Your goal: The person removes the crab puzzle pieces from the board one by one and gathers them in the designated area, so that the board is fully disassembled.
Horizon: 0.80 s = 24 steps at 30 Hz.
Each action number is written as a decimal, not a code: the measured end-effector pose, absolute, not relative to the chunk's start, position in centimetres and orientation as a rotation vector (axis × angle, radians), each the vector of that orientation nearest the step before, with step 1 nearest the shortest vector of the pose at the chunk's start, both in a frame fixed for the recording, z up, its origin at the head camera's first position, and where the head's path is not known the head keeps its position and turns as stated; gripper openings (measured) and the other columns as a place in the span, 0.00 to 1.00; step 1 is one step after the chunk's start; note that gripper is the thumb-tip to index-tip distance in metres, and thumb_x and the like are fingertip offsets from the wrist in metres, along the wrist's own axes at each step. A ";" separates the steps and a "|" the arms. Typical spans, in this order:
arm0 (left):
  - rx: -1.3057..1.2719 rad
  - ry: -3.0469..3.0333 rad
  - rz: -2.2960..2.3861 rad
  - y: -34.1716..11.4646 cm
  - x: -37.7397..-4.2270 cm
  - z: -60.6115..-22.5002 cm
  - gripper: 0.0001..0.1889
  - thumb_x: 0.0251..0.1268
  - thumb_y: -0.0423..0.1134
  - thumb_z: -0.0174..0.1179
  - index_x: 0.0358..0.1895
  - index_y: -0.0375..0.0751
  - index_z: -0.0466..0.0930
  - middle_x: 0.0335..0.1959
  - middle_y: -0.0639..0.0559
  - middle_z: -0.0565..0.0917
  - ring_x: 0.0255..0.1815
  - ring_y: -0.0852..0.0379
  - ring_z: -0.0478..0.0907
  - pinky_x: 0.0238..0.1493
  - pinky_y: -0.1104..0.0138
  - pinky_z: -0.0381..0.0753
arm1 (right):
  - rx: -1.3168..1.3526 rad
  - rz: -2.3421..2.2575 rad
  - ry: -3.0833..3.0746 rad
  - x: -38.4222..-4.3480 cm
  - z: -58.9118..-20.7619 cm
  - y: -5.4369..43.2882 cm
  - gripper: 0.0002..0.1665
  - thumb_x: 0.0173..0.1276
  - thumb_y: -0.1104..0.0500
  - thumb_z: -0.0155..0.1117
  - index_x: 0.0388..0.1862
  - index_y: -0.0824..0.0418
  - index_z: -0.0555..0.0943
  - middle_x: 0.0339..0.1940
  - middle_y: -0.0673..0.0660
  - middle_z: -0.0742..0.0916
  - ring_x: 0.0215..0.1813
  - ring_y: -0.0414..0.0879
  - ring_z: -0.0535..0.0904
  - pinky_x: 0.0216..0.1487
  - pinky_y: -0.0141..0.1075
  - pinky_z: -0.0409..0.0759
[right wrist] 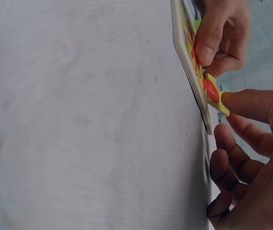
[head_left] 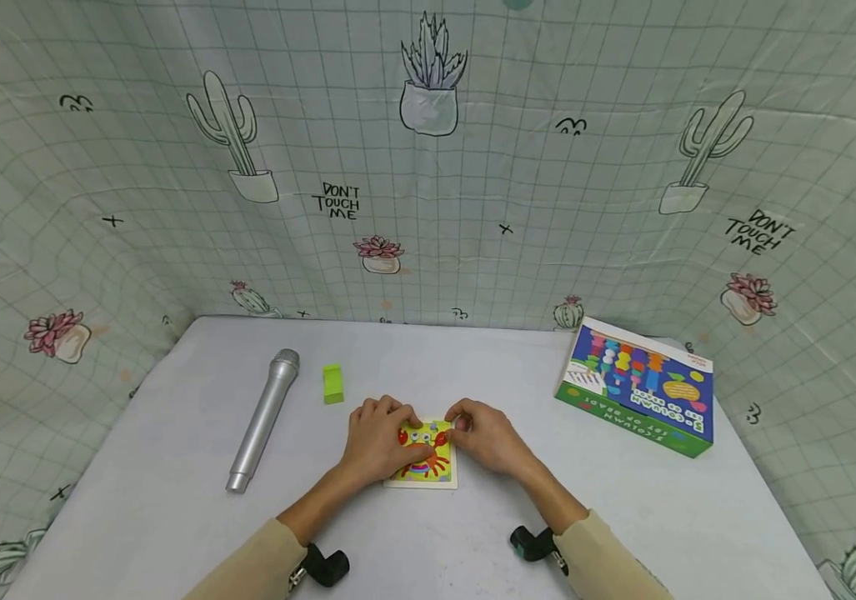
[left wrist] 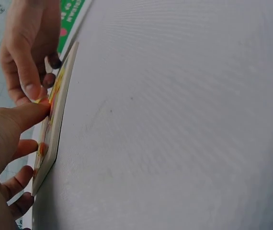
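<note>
A small square crab jigsaw puzzle [head_left: 428,478], yellow and red in a pale wooden tray, lies on the white table. My left hand [head_left: 380,439] holds it from the left, thumb across the picture and fingers around the upper left edge. At the upper right corner, my right hand [head_left: 489,435] pinches a yellow puzzle piece [right wrist: 212,91] with a red claw on it between thumb and forefinger. In the right wrist view this piece is tilted, one edge raised above the tray. My left thumb [left wrist: 33,115] partly covers the picture.
A silver microphone [head_left: 266,421] lies to the left, with a light green block [head_left: 333,384] beside it. A colourful toy box [head_left: 638,387] lies at the back right. Patterned cloth [head_left: 428,192] hangs behind the table. Dark wrist devices [head_left: 326,567] sit under both forearms.
</note>
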<state>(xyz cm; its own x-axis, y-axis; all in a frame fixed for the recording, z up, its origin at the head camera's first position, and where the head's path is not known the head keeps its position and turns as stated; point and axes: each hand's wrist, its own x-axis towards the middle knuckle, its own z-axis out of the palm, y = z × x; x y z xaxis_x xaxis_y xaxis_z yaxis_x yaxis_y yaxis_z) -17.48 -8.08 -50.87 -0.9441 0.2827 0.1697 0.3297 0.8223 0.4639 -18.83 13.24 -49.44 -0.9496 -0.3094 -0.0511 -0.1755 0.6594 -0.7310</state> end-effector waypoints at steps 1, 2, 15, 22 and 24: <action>-0.490 -2.906 -0.771 -8.1 -17.5 -50.9 0.20 0.51 0.62 0.73 0.39 0.54 0.83 0.46 0.51 0.77 0.51 0.46 0.68 0.61 0.39 0.62 | -0.392 -1.177 2.702 -18.9 -49.5 13.3 0.08 0.66 0.60 0.68 0.44 0.56 0.83 0.31 0.48 0.80 0.31 0.42 0.73 0.33 0.35 0.71; -0.489 -2.904 -0.778 -8.1 -17.5 -50.9 0.20 0.51 0.62 0.73 0.39 0.55 0.83 0.46 0.51 0.77 0.51 0.46 0.68 0.61 0.39 0.62 | -0.386 -1.187 2.701 -18.9 -49.5 13.3 0.08 0.67 0.60 0.68 0.44 0.56 0.83 0.31 0.48 0.81 0.32 0.42 0.73 0.34 0.35 0.71; -0.551 -2.885 -0.792 -8.8 -17.4 -50.6 0.20 0.53 0.59 0.74 0.45 0.54 0.89 0.45 0.53 0.80 0.50 0.49 0.71 0.56 0.43 0.67 | -0.338 -1.272 2.673 -19.0 -49.5 13.2 0.04 0.67 0.62 0.67 0.40 0.55 0.83 0.31 0.48 0.85 0.35 0.41 0.78 0.38 0.37 0.76; -0.602 -2.867 -0.817 -9.1 -17.5 -50.7 0.21 0.53 0.59 0.74 0.47 0.52 0.90 0.46 0.54 0.83 0.52 0.49 0.73 0.54 0.45 0.68 | -0.333 -1.276 2.653 -19.0 -49.5 13.3 0.05 0.66 0.62 0.68 0.40 0.56 0.83 0.31 0.48 0.85 0.35 0.42 0.79 0.39 0.38 0.77; -0.607 -2.869 -0.818 -9.1 -17.5 -50.7 0.22 0.53 0.59 0.74 0.47 0.52 0.90 0.46 0.54 0.84 0.52 0.49 0.73 0.54 0.46 0.68 | -0.333 -1.277 2.653 -19.1 -49.5 13.3 0.05 0.66 0.61 0.68 0.40 0.56 0.83 0.31 0.48 0.85 0.35 0.42 0.79 0.38 0.38 0.77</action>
<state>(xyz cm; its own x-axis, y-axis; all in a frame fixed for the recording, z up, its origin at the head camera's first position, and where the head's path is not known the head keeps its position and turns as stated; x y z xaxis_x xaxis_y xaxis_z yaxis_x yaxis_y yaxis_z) -17.53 -9.07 -50.72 -0.9160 0.3487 0.1983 0.4009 0.7765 0.4861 -19.06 13.29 -49.51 -0.9591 -0.2759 -0.0628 -0.1231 0.6066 -0.7854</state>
